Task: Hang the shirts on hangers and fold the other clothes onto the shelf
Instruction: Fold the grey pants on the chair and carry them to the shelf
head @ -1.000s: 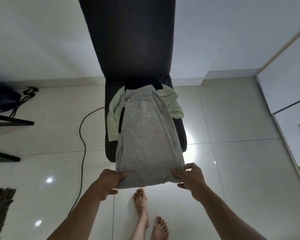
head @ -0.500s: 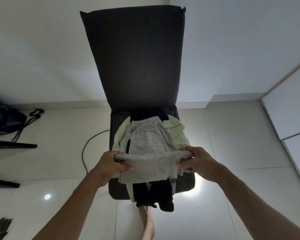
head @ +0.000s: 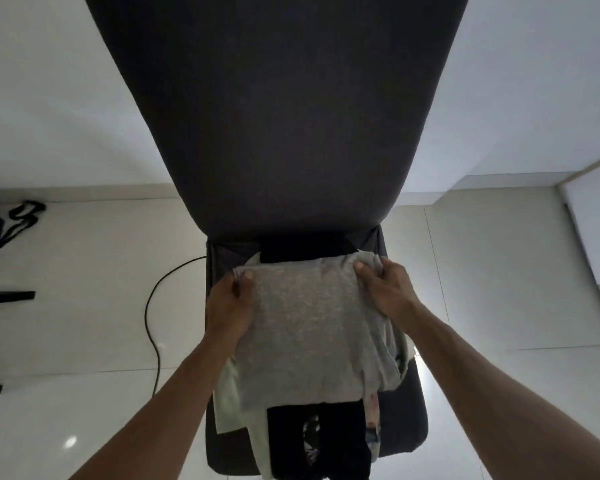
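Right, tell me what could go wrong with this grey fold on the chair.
1. The grey sweatpants lie folded on a loose pile, a pale green garment and black clothes that overhang the chair seat; the pile may slide off.
2. The left hand and right hand grip only the far corners, so lifting could let the fold open.
3. Grey fabric bunches loose at the right edge, so the fold may turn out uneven.

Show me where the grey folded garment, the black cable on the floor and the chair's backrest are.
grey folded garment point(head: 302, 334): head view, middle of its top layer.
black cable point(head: 148, 308): head view, the curve left of the chair.
backrest point(head: 278, 116): head view, centre of the dark panel.
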A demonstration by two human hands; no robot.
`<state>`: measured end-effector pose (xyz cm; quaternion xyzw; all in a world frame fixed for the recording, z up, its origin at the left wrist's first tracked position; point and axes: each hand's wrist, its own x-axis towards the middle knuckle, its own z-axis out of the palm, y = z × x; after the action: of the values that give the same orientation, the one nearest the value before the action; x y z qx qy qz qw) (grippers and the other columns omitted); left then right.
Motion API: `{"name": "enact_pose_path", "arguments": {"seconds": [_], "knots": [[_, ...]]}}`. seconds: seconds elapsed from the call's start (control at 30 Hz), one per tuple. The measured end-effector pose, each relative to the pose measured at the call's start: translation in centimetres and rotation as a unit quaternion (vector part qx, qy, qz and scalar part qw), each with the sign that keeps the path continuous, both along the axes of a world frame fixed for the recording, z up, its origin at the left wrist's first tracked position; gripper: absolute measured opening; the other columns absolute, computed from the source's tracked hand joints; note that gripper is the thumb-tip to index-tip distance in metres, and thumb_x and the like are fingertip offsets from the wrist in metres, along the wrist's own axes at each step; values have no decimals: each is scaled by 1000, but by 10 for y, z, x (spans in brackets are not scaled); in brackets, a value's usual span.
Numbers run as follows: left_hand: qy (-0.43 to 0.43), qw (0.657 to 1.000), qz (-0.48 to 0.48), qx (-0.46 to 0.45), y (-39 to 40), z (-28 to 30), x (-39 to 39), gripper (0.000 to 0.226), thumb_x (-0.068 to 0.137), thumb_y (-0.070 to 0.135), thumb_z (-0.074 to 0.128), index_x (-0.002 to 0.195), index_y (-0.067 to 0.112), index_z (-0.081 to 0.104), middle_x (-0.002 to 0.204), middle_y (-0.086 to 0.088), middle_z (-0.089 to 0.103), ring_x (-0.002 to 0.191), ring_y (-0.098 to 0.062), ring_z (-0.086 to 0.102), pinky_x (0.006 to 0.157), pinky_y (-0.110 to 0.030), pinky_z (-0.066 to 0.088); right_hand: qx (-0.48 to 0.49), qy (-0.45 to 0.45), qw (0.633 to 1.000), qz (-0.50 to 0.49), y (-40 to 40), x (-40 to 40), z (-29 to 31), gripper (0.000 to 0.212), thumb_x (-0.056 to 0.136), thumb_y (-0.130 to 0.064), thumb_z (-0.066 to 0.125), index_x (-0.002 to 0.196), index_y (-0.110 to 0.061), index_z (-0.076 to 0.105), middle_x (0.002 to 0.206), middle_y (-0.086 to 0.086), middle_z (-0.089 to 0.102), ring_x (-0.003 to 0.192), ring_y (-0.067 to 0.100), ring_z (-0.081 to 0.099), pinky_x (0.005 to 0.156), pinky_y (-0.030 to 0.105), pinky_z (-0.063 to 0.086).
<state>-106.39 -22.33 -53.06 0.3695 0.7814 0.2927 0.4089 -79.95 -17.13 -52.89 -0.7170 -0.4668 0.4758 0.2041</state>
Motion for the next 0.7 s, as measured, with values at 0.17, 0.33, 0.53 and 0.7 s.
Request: {"name": "enact_pose_path", "arguments": {"seconds": [0.17, 0.33, 0.53, 0.7], "knots": [[52, 998, 18, 6, 27, -26, 6, 40, 104, 44, 39, 89, 11, 56, 85, 0, 61, 85, -21, 59, 77, -35, 45, 37, -134, 990, 23, 17, -10, -35, 45, 102, -52, 40, 95, -10, 56, 93, 8, 64, 89, 29, 60, 79, 41, 46], [70, 997, -4, -8, 38, -47, 1, 42, 103, 47, 37, 92, 12, 59, 94, -5, 66, 93, -27, 61, 84, -38, 48, 30, -152, 988, 16, 27, -13, -53, 48, 104, -52, 37, 94, -9, 55, 92, 9, 62, 91, 30, 59, 78, 35, 37], [34, 999, 4, -41, 8, -33, 3, 53, 96, 66, 35, 117, 20, 49, 101, 6, 59, 90, -13, 57, 75, -31, 44, 34, -106, 992, -63, -6, 2, -32, 35, 100, -54, 45, 116, -23, 48, 113, 1, 57, 99, 20, 59, 85, 38, 51], [126, 988, 20, -86, -38, -7, 14, 51, 93, 71, 33, 91, 22, 47, 82, 2, 60, 73, -18, 58, 70, -38, 48, -14, -148, 988, -32, -67, 10, -13, 42, 98, -61, 40, 93, -22, 54, 90, -2, 62, 82, 20, 62, 73, 35, 49]]}}
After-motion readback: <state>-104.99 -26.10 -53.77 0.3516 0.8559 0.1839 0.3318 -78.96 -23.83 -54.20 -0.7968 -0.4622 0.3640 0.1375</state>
